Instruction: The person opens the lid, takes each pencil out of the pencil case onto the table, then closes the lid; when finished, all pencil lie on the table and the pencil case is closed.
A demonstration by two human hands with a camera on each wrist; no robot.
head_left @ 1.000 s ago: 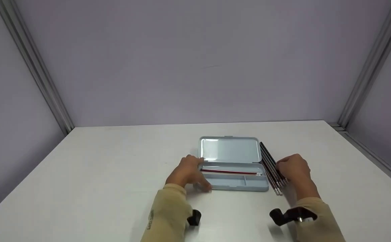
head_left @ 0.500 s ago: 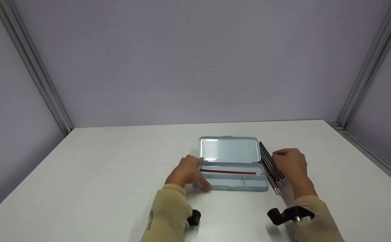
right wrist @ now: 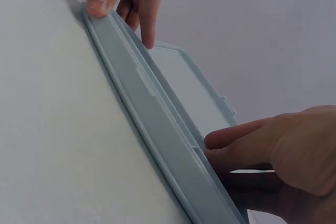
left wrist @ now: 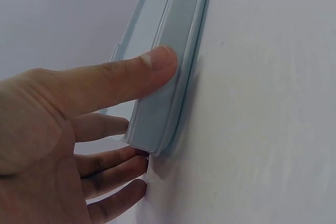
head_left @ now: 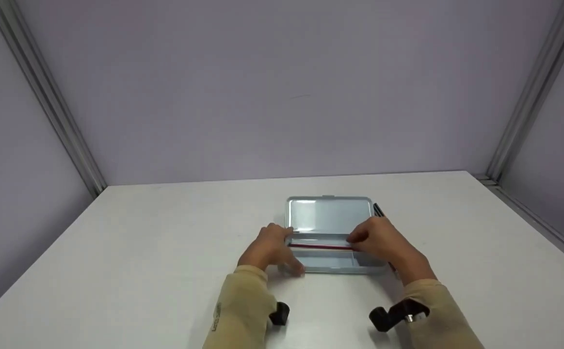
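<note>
Nearest the camera, two tan sleeves (head_left: 243, 310) reached forward over the white desk (head_left: 165, 242). The left hand (head_left: 268, 248) held the left end of a pale blue pencil case (head_left: 332, 261): the left-wrist view showed its thumb (left wrist: 131, 74) pressed along the case's front wall and its fingers (left wrist: 113, 174) curled round the corner, a closed grip on the case. The right hand (head_left: 381, 240) lay over the right part of the open tray, its fingers bent down into it at a red pencil (head_left: 318, 246) lying lengthwise inside; whether they pinched that pencil could not be told. Beyond the tray, the lid (head_left: 330, 215) lay open flat on the desk. Just right of the lid, the ends of some dark pencils (head_left: 378, 209) showed behind the right hand.
</note>
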